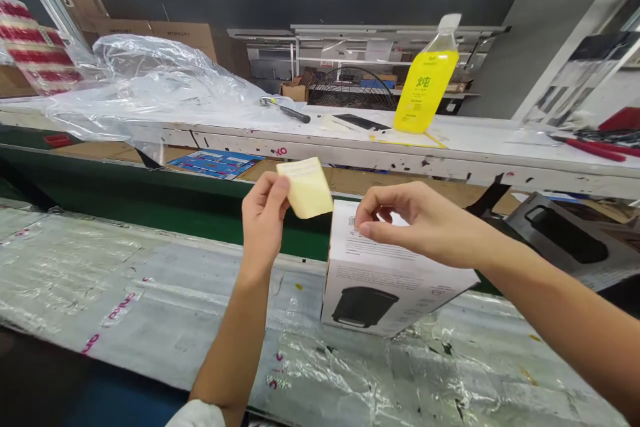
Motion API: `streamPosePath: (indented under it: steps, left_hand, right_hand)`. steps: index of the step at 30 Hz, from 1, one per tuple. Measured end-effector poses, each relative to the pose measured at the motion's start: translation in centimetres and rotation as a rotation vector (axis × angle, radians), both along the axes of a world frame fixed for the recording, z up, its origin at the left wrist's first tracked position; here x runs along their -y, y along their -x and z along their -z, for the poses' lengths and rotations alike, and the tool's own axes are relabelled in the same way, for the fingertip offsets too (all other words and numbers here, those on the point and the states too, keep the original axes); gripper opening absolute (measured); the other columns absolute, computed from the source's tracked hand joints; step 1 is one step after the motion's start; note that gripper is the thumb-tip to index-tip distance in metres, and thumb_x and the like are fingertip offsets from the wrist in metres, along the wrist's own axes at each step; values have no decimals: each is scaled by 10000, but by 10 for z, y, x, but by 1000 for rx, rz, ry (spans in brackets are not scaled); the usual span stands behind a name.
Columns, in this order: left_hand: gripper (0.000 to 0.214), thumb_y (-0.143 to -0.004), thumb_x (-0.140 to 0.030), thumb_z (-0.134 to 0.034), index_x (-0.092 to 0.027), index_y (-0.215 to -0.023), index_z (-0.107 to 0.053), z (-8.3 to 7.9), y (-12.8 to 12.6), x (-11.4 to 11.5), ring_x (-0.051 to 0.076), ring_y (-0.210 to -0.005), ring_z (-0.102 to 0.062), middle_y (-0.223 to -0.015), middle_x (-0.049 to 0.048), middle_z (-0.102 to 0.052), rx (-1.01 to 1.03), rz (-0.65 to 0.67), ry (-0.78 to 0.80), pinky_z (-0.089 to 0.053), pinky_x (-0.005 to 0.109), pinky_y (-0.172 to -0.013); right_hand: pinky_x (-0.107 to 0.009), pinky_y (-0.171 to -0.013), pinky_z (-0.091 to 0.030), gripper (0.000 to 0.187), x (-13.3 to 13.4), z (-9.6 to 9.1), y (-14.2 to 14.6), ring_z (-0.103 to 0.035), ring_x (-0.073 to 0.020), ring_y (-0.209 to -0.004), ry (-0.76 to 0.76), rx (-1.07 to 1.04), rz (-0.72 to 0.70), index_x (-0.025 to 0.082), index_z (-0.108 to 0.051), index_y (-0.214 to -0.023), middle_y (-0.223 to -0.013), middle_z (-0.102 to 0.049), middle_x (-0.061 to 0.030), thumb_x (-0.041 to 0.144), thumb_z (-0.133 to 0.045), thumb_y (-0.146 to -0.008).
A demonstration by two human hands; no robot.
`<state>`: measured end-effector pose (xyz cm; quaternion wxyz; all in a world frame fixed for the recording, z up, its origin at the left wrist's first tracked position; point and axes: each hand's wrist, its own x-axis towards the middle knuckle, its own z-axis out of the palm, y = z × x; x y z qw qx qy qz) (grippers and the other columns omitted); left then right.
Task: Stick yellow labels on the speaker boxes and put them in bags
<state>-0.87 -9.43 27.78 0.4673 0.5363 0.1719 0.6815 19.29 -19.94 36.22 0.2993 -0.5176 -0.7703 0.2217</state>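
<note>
- Hands meet near the centre of the view, both forearms bare and reaching in from the 6 o'clock edge.
- Left hand (263, 217) is raised with the wrist straight and the palm turned right. Its thumb and fingers are clamped on the lower left corner of a pale yellow slip (306, 188), which is held upright in the air.
- Right hand (415, 220) comes in from 4 o'clock, palm down and wrist level. Its thumb and forefinger are pinched together at the top of a white box (395, 280), just beside a printed barcode (354, 223). Whether anything small lies between them cannot be told.
- The box stands at the centre on a desk (150, 293) covered in wrinkled clear film, with the slip just above its upper left corner. A dark pot is printed on its front.
- A green belt (150, 197) runs behind the box.
- At 1 o'clock a yellow bottle (426, 83) stands on a white shelf.
- At 10 o'clock lies crumpled clear plastic (150, 73).
</note>
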Motion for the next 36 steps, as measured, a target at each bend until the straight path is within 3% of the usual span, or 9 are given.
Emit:
streamPosePath:
  steps: [4, 9, 14, 20, 26, 29, 31, 33, 36]
  left_hand:
    - [402, -804, -461, -831, -193, -708, -547, 69, 30, -1, 98, -598, -501, -690, -32, -555, 72, 94, 362, -432, 186, -552]
    - [421, -767, -502, -852, -181, -754, -580, 158, 50, 25, 102, -624, -476, -706, -29, -537, -27, 264, 679, -401, 196, -571]
    - [430, -776, -487, -860, -163, -740, -580, 210, 66, 46, 99, -627, -436, -688, -32, -515, -94, 315, 819, -374, 207, -593]
    - [434, -736, -498, -884, -162, -757, -611, 243, 77, 59, 116, -655, -486, -716, -21, -578, -106, 313, 921, -409, 224, -632]
    - [422, -725, -492, -895, -168, -751, -626, 256, 79, 70, 124, -670, -507, -722, -25, -582, -80, 338, 966, -414, 230, -653]
    - [379, -763, -455, -879, -168, -745, -633, 255, 80, 81, 122, -680, -506, -737, -9, -589, -100, 467, 988, -420, 228, -668]
    - [387, -749, -454, -888, -168, -728, -628, 254, 81, 88, 119, -663, -500, -724, -2, -580, -133, 549, 1015, -415, 226, -647]
    - [408, -702, -480, -903, -176, -728, -632, 256, 79, 95, 127, -625, -496, -697, 1, -573, -167, 613, 1045, -404, 233, -590]
    - [412, -647, -496, -902, -193, -742, -639, 266, 69, 103, 153, -595, -511, -690, 12, -590, -179, 707, 1070, -397, 253, -531]
  right_hand:
    - [-272, -587, -403, 141, -15, 14, 12, -522, -134, -666, 195, 101, -23, 206, -712, -818, -724, -634, 18, 305, -635, -881]
    - [-245, -542, -404, 126, -17, 21, 18, -537, -124, -622, 191, 164, -12, 211, -702, -822, -706, -642, 25, 283, -617, -881]
    - [-238, -515, -408, 136, -15, 27, 19, -557, -125, -601, 75, 181, 30, 241, -686, -771, -688, -656, 40, 205, -600, -871]
    - [-241, -559, -443, 84, -11, 38, 23, -591, -123, -646, -45, 192, 65, 234, -649, -758, -739, -657, 38, 165, -645, -806]
    - [-243, -518, -452, 320, -18, 30, 19, -593, -137, -628, -83, 311, 53, 247, -557, -1154, -833, -631, 34, 260, -670, -855]
    - [-355, -775, -578, 304, -12, 19, -9, -703, -226, -941, -268, 294, 105, 274, -620, -1208, -1070, -710, -37, 333, -666, -914]
    - [-452, -990, -547, 398, 3, 20, -45, -656, -295, -1219, -394, 149, 202, 331, -618, -1324, -1309, -686, -62, 443, -677, -947]
    - [-461, -1075, -494, 589, 23, 37, -86, -526, -326, -1420, -420, -74, 268, 390, -533, -1482, -1503, -588, -74, 611, -649, -948]
    - [-429, -971, -560, 893, 48, 99, -127, -476, -309, -1477, -361, -290, 202, 389, -367, -1616, -1595, -500, -118, 833, -535, -860]
